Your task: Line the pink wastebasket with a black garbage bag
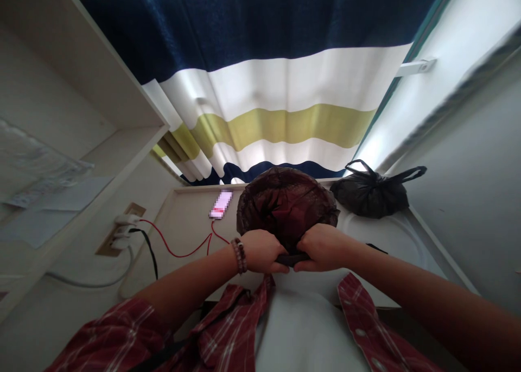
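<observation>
In the middle of the head view a round bin (287, 209) stands on the white table, covered by a thin dark trash bag (264, 190). A reddish colour shows through the plastic. My left hand (262, 251), with beaded bracelets at its wrist, is closed on the bag's edge at the near side. From the right, my right hand (321, 247) grips the same edge, its thumb close to the left one. A dark bunched strip of the bag runs between the two hands. The bin's lower part is hidden behind my hands.
A tied black bag (370, 193) sits at the back right. A phone (221, 204) with a red cable (175, 255) lies left of the bin. Plugs fill a wall socket (122, 233) beside a shelf (138, 144). Striped curtains (285, 84) hang behind the table (191, 203).
</observation>
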### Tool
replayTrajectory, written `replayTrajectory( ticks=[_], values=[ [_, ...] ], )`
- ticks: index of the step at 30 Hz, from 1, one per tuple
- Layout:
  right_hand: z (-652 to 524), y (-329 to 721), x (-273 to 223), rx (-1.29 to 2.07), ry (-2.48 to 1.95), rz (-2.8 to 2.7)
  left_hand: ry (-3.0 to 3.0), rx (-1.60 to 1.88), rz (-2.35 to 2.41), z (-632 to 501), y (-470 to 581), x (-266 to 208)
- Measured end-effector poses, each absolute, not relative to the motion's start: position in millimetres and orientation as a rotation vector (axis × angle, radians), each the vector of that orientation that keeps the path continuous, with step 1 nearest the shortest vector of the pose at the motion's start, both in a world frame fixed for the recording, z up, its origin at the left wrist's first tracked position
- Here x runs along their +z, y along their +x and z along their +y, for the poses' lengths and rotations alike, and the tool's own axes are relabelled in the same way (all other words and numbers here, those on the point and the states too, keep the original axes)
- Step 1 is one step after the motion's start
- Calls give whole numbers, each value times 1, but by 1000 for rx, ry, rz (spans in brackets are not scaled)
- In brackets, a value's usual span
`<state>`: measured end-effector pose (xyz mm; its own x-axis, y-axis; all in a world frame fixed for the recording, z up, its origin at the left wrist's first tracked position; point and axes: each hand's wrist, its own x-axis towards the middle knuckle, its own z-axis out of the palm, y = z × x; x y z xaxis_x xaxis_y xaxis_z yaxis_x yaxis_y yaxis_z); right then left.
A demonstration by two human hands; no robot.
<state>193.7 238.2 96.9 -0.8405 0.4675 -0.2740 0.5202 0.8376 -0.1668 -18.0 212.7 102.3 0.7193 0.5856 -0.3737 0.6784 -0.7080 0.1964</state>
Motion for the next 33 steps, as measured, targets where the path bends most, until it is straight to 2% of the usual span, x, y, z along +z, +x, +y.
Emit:
replayTrajectory(
  ticks=[12, 16, 20, 23, 28, 33],
  values=[
    [250, 193, 95, -357, 823, 2741, 2550, -341, 1034, 219, -16, 101],
    [263, 204, 102, -389, 762, 2762, 2437, -105, 888, 248, -35, 119],
    [270, 223, 117, -479, 771, 2840, 2416, 190, 1169, 273, -70, 147],
    [266, 229, 126, -512, 834, 2886, 2461, 105, 1159, 271, -84, 150],
    [243, 203, 121, -573, 800, 2935, 2566, -199, 953, 244, -63, 120],
    [229, 183, 97, -363, 894, 2770, 2624, -317, 1005, 230, -36, 99]
  ],
)
